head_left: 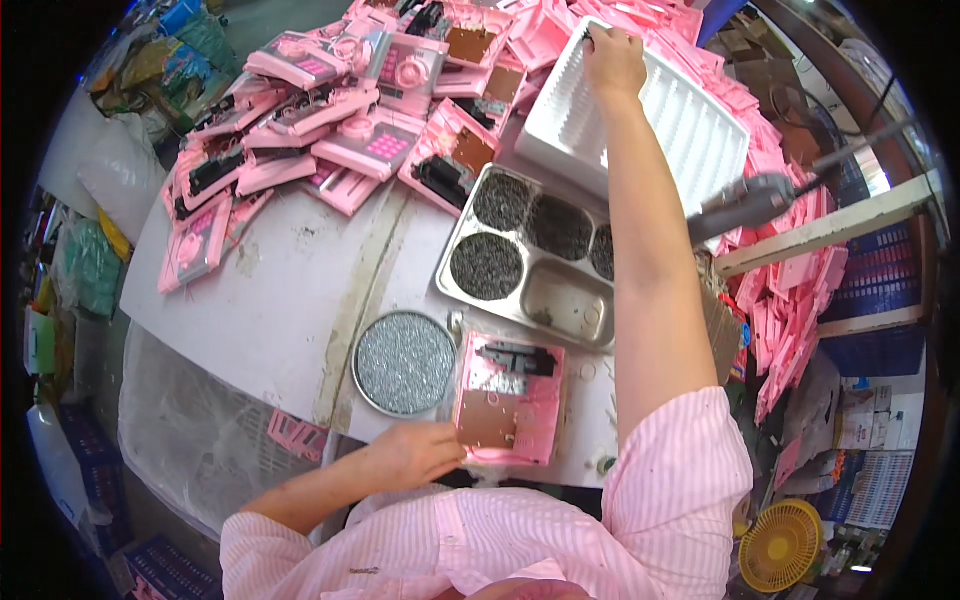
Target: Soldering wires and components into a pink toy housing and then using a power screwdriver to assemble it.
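Note:
In front of me lies an open pink plastic casing (541,415) with a brown board and a black part inside. My left hand (415,452) is at its lower left edge, with curled fingers gripping it. My right hand (613,62) reaches to the far left corner of a white ridged plastic tray (690,120). Its fingers are pinched together, with something small and dark at their tips that I cannot make out. Under my right forearm, a metal compartment tray (478,219) holds dark small screws. A round tin (405,362) of silvery small parts stands left of the casing.
Pink device halves with keypads and coiled wires (365,140) are piled at the far left. More pink shells (790,300) are heaped on the right, near a hanging power screwdriver (745,205) and a pale beam (830,230). A yellow basket (780,545) stands low at right.

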Tool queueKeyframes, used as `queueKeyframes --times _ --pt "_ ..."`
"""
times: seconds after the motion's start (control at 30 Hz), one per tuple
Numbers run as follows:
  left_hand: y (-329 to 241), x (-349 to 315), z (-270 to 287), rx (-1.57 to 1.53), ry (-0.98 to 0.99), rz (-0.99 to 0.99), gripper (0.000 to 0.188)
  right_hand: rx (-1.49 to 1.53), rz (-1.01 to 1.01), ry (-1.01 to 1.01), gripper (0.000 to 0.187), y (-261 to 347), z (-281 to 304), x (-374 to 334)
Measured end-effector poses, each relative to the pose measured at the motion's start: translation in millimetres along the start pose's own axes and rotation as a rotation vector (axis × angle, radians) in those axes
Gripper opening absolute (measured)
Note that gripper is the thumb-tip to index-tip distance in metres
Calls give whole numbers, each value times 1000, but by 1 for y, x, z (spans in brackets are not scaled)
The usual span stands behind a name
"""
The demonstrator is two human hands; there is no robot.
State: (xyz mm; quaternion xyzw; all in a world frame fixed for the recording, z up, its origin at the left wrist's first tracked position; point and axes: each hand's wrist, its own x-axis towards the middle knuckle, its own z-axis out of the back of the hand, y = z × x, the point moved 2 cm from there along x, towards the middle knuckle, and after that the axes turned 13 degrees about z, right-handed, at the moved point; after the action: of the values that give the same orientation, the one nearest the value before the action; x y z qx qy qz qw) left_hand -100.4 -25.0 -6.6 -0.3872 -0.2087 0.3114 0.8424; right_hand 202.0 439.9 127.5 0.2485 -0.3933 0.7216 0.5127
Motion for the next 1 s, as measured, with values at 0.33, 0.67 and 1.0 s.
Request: queueKeyframes --times 0.33,0.67,1.0 --pt "8 -5 -5 -104 29 64 14 161 -105 -1 21 -42 -64 31" --pt "17 -15 -10 -86 -31 119 14 1801 -557 -234 17 161 232 -99" --pt "0 0 -2 -120 46 188 14 1055 -561 502 15 171 371 -359"
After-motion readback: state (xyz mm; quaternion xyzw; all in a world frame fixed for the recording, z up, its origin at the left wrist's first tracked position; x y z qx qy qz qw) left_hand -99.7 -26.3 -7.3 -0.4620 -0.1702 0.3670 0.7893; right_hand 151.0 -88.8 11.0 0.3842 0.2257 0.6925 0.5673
